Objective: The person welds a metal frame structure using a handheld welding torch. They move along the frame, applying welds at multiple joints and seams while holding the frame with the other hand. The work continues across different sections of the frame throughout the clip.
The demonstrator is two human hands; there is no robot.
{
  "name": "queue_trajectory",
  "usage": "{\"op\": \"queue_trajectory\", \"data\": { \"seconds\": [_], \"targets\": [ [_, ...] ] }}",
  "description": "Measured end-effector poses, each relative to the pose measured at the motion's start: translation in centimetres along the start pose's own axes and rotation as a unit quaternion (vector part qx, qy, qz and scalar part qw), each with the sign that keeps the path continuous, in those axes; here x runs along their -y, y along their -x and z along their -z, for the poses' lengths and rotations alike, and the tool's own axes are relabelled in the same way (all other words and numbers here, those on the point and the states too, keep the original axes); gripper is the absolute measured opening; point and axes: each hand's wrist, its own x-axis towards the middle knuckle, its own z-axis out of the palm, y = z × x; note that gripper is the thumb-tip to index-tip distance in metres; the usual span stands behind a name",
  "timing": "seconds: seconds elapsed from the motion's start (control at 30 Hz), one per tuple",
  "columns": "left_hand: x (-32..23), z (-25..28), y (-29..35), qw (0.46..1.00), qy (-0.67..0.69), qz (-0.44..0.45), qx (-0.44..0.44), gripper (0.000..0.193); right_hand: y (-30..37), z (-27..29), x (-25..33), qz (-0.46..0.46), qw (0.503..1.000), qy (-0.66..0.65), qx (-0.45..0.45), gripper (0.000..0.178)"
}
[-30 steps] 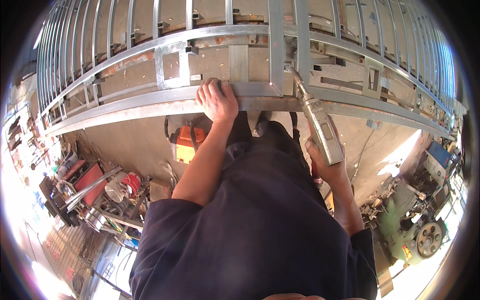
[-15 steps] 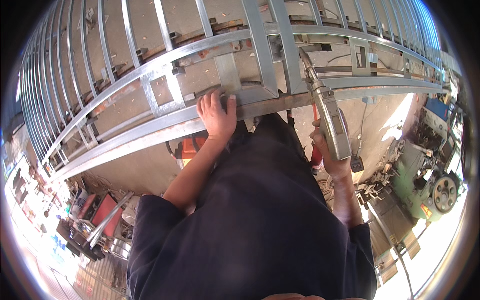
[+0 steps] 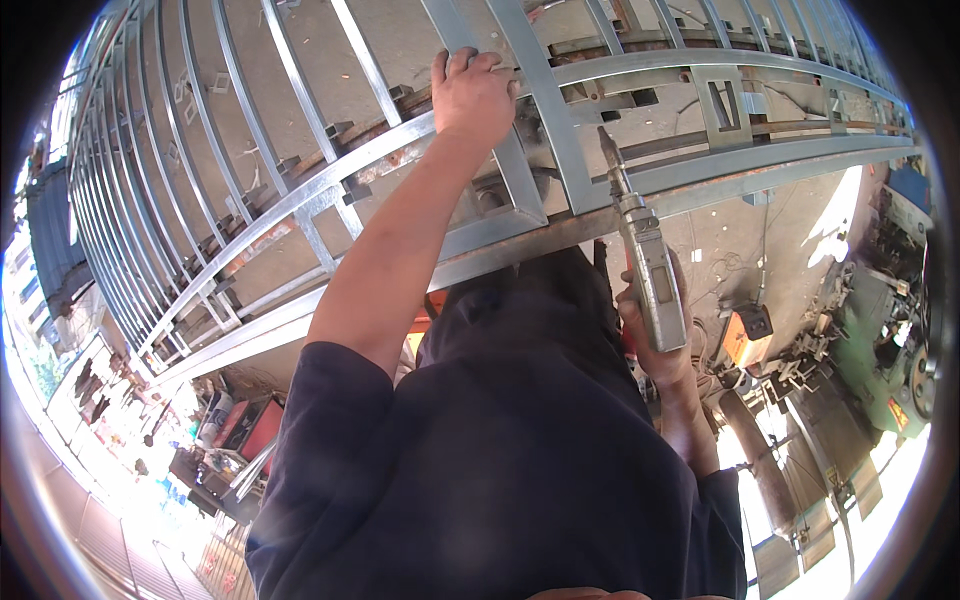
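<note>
A silvery steel gate frame (image 3: 556, 125) of square tubes and thin bars lies across the far side. My left hand (image 3: 473, 105) reaches far over it, fingers bent around an upright tube (image 3: 517, 172) where a cross rail meets it. A second upright runs close beside this one on the right. On my right, my right hand (image 3: 655, 345) is wrapped around a grey metal welding gun (image 3: 652, 275). Its narrow nozzle points away from me, over the lower rail and just right of the second upright. I cannot tell whether the tip touches metal.
A rusty support beam (image 3: 570, 235) runs under the frame's near edge. Behind on the right stand an orange box (image 3: 742, 340) and a green machine (image 3: 870, 345) with scattered metal parts. A red box (image 3: 250, 425) and metal bars sit at the lower left.
My left hand has moved from the near rail forward and right to the upright tube. The gun has shifted slightly back toward me, still in my right hand. The view has also turned.
</note>
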Motion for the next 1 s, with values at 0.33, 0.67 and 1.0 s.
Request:
{"op": "queue_trajectory", "data": {
  "seconds": [0.33,0.67,1.0],
  "targets": [
    [0.8,0.9,-2.7,0.992,-0.016,0.028,0.12,0.024,-5.6,2.3,0.3,-0.006,0.998,0.025,0.061,0.078],
    [1.1,1.0,-2.3,0.992,0.006,0.05,0.116,0.027,-10.4,-0.1,2.6,-0.024,0.996,0.058,0.07,0.078],
    [2.2,0.5,-2.2,0.996,0.004,0.04,0.078,0.026,-12.6,-1.5,2.7,-0.09,0.99,0.077,0.071,0.053]
  ]
}}
